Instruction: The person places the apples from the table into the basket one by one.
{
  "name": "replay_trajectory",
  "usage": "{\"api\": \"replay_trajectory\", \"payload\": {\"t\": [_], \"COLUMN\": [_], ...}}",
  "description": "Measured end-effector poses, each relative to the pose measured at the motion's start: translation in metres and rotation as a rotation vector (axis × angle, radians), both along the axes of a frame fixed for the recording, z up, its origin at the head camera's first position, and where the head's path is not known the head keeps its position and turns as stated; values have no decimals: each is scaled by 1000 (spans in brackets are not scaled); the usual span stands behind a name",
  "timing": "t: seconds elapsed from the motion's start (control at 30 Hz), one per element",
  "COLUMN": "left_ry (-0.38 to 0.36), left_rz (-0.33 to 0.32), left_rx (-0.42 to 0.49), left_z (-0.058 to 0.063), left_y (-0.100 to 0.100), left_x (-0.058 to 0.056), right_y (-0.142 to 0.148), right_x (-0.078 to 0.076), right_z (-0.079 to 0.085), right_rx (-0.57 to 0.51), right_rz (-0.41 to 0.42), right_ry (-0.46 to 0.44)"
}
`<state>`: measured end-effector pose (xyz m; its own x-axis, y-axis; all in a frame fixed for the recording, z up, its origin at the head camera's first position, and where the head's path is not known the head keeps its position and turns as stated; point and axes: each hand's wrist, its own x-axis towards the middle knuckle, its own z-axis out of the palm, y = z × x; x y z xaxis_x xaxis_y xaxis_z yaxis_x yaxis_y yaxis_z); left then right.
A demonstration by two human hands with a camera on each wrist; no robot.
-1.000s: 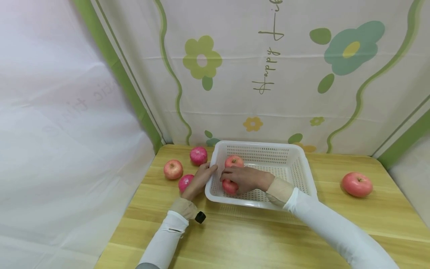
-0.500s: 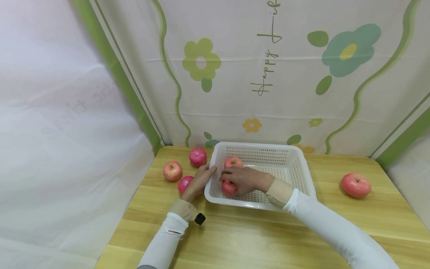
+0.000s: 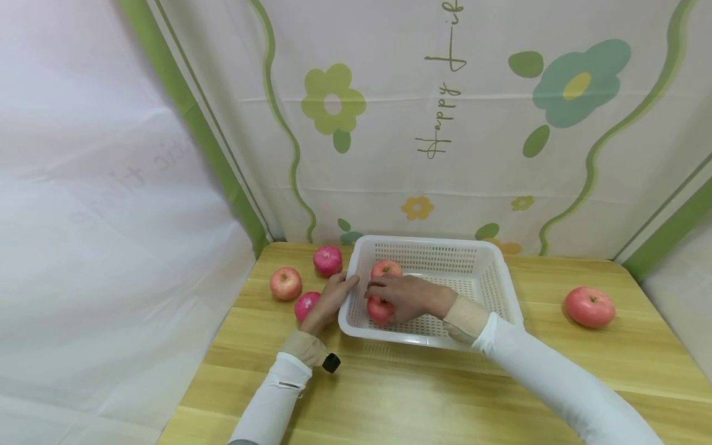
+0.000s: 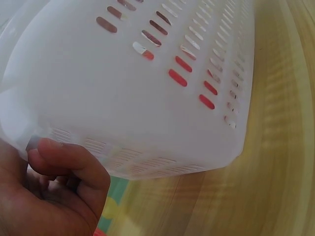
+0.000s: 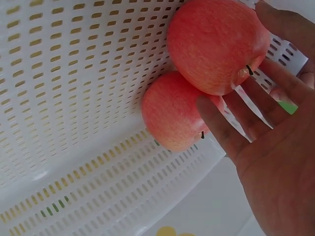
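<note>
A white perforated plastic basket (image 3: 428,340) stands on the wooden table. My left hand (image 3: 330,296) grips its left rim; the left wrist view shows the fingers (image 4: 74,160) curled at the edge. Inside at the left end, my right hand (image 3: 408,296) holds a red apple (image 3: 380,312) from above, thumb on one side and fingers on the other. A second red apple (image 3: 387,267) sits right beside it, toward the back. In the right wrist view the held apple (image 5: 214,44) overlaps the other apple (image 5: 172,110), and the palm stands apart from both.
Left of the basket lie a pale red apple (image 3: 286,283) and two round magenta things, one at the back (image 3: 327,261) with pale streaks, one (image 3: 306,305) partly behind my left hand. A large red apple (image 3: 589,307) sits far right. A printed curtain (image 3: 378,167) hangs behind the table.
The head view has shifted very slightly. Both hands, the basket and the apples stay where they were.
</note>
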<state>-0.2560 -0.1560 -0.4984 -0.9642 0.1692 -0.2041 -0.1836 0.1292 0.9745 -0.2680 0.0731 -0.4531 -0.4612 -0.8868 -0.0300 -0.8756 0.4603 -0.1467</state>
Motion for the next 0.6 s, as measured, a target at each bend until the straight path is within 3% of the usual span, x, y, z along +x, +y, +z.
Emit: {"api": "replay_trajectory", "payload": {"t": [0.3, 0.6], "left_ry": [-10, 4], "left_rz": [8, 20], "left_rx": [7, 6], "left_z": [1, -1], "left_y": [1, 2], "left_x": [1, 0], "right_y": [7, 14], "right_x": [4, 5], "right_z": [6, 8], "right_rx": [-53, -28], "right_rz": [14, -66], "right_ry": [8, -40]}}
